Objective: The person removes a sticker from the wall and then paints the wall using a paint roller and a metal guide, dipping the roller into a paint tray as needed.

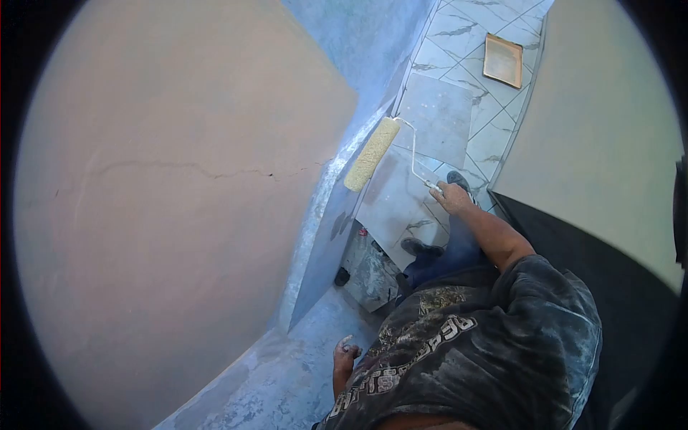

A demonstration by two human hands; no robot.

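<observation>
My right hand (pixel 453 198) is closed around the handle of a paint roller (pixel 372 154). Its thick pale-yellow sleeve is tilted beside the wall edge, at the end of a bent white wire frame. My left hand (pixel 346 352) hangs low beside my body, near the blue-grey wall surface. Its fingers are partly curled, one sticks out with whitish smears on it, and no tool shows in it. The large beige wall (pixel 186 172) has a thin crack running across it toward the pale blue edge strip (pixel 319 208).
A shallow tray-like rectangle (pixel 503 61) with a brown rim lies on the marble-patterned tile floor (pixel 491 118). Flat grey sheets (pixel 436 115) cover some tiles near my feet. A bottle with a red cap (pixel 362 233) stands by the wall. Another wall (pixel 595 107) rises on the right.
</observation>
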